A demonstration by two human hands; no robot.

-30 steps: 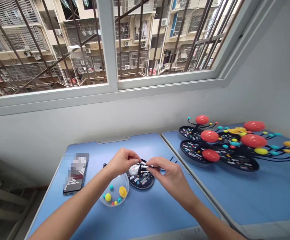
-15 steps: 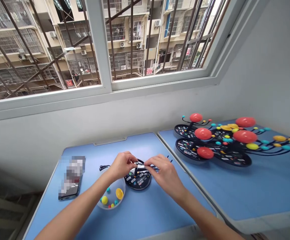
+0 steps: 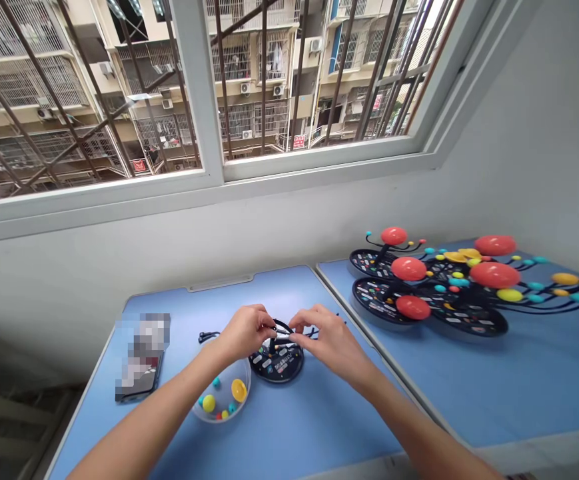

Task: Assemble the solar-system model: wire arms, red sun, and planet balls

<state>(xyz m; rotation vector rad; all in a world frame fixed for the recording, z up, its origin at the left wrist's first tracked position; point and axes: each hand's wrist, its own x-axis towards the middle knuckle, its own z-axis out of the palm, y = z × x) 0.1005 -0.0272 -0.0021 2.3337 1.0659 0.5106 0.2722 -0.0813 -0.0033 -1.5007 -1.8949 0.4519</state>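
In front of me a round black base (image 3: 279, 371), printed with small pictures and white lettering, lies on the blue table; a short black post (image 3: 272, 345) rises from it. My left hand (image 3: 249, 332) pinches the end of a thin black arm (image 3: 284, 325) at the top of the post. From the right, my right hand (image 3: 325, 339) grips the same arm between thumb and fingers. More black arms stick out behind the right hand. Under my left forearm stands a clear round tub (image 3: 226, 419) holding small coloured balls and a yellow ringed piece (image 3: 238, 391).
A phone (image 3: 144, 377), partly blurred out, lies at the table's left. On the adjoining table (image 3: 469, 380) to the right stand several finished-looking planet models with red domes (image 3: 494, 274) and long black arms. A window (image 3: 314, 87) is above the wall ahead.
The thin black arm now bows upward between my hands. Both hands stay in nearly the same place, and the view has shifted slightly.
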